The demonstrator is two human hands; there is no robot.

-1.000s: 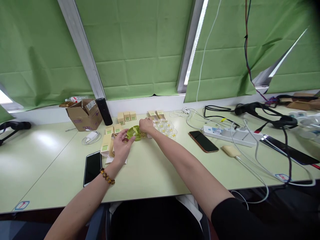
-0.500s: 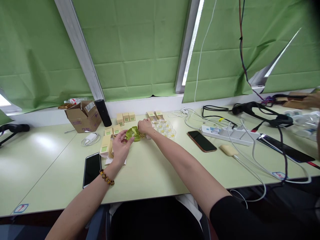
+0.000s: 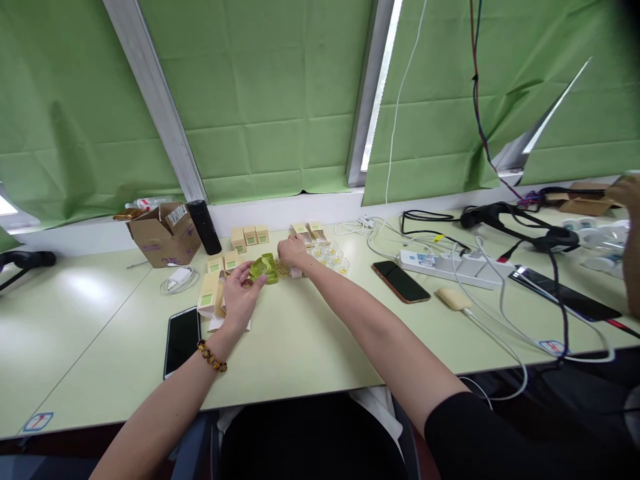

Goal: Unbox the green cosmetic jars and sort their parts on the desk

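My left hand [image 3: 240, 292], with a beaded bracelet on its wrist, grips the near left side of a green moulded tray [image 3: 265, 268] that has rounded hollows. To the right of it, my right hand [image 3: 293, 252] is curled with its fingertips down on the table; whatever they hold is hidden. Small yellowish pieces [image 3: 283, 271] lie beneath and beside those fingers, and a pale little block [image 3: 297, 273] shows under the palm. Clear cups with yellow centres [image 3: 330, 257] stand just right of my right hand. An opened cream carton [image 3: 211, 295] lies by my left hand.
Small cream boxes [image 3: 250, 235] stand behind the tray, and two open cartons [image 3: 309, 233] lie farther right. Phones [image 3: 183, 341] flank the work area. A power strip [image 3: 455, 268] with loose cables lies right. A co-worker's arm [image 3: 633, 253] reaches in at the right edge.
The view has shifted slightly. My hands stay nearly in place, with the tray still in my left hand. The co-worker's arm at the right has moved further into view.
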